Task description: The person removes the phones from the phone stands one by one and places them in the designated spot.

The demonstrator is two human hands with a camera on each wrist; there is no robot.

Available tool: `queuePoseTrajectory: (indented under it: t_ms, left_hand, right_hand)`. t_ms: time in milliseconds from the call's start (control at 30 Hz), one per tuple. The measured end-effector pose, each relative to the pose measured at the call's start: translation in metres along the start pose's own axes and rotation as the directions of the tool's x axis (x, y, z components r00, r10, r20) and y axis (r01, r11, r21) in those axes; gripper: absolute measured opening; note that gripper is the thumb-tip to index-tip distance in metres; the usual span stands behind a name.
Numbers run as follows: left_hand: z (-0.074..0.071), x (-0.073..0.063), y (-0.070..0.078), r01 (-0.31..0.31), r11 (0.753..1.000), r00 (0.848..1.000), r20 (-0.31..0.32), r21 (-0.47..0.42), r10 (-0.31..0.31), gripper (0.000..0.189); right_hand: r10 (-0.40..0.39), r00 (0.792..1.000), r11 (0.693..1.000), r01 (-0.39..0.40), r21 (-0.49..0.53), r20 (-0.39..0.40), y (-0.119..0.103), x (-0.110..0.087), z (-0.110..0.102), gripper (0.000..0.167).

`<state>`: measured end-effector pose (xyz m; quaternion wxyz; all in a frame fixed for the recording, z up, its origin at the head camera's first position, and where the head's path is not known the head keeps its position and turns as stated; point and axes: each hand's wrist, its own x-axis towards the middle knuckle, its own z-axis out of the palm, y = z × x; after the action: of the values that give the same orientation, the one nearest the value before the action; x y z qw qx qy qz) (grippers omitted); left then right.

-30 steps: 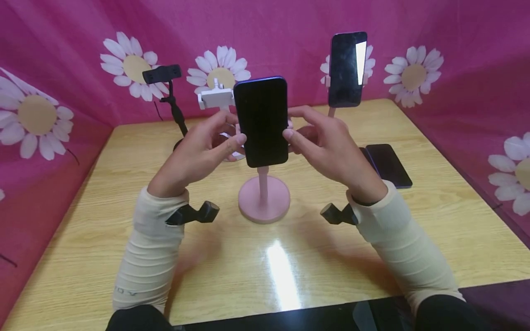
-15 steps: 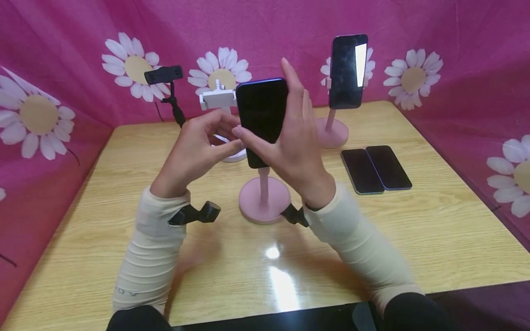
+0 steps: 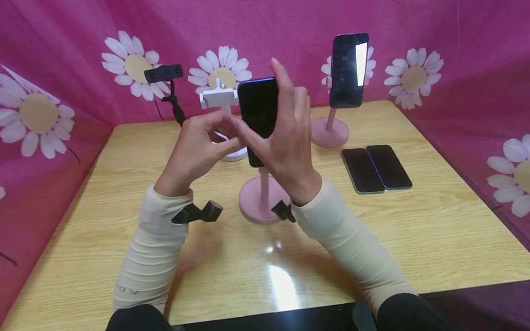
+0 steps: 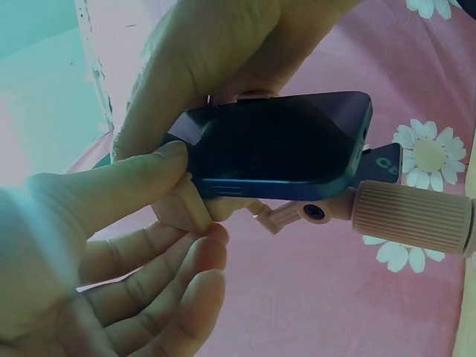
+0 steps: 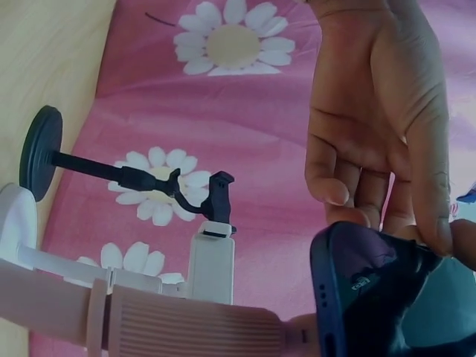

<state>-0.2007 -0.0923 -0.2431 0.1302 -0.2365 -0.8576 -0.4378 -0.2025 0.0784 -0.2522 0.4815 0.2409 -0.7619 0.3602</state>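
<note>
A dark smartphone (image 3: 258, 108) stands upright in the clamp (image 4: 182, 204) of a pink phone stand (image 3: 262, 195). My left hand (image 3: 196, 145) pinches the phone's left edge beside that clamp, thumb in front and the other fingers behind, loosely bent in the left wrist view. In front of the screen's right part, my right hand (image 3: 287, 135) holds its fingers up and straight. Its thumb reaches across the screen to the left thumb and index finger at the phone's left edge. The clamp's right side is hidden behind the right hand.
Behind stand a white phone stand (image 3: 218, 98) and a black one (image 3: 163, 73). At the back right, another pink stand (image 3: 330, 132) bears a phone (image 3: 349, 71). Two phones lie side by side, the left phone (image 3: 362, 171) touching the right phone (image 3: 389, 166), on the wooden table (image 3: 447, 230).
My right hand has left the phone's right edge and swung left across the screen, its fingers straightening upward and its thumb reaching the left edge. The left hand has stayed nearly still.
</note>
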Motion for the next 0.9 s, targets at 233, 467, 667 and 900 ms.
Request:
queuePoseTrajectory:
  t_ms: [233,467,667,900]
  left_hand:
    - [0.0027,-0.0011,-0.002,-0.055,0.998,0.997,-0.046,0.011,0.055,0.024]
    - [0.0043,-0.0036,0.001,-0.103,0.995,0.992,-0.07,0.013,0.104,0.022]
    - [-0.0005,-0.0079,0.0021,-0.103,0.993,0.991,-0.075,0.05,0.107,0.02]
    - [-0.0041,-0.0081,0.0013,-0.092,0.994,0.992,-0.077,0.064,0.097,0.02]
  right_hand:
    - [-0.024,0.999,1.0,0.025,0.016,-0.03,0.0038,0.0018,0.0014,0.083]
    - [-0.014,0.998,0.999,0.016,0.044,-0.054,0.0069,0.0023,0.0019,0.083]
    - [0.018,0.997,0.999,-0.015,0.035,-0.072,0.0089,-0.0007,0.0013,0.083]
    - [-0.009,0.998,0.995,0.015,0.099,-0.055,0.0102,0.0016,0.0004,0.083]
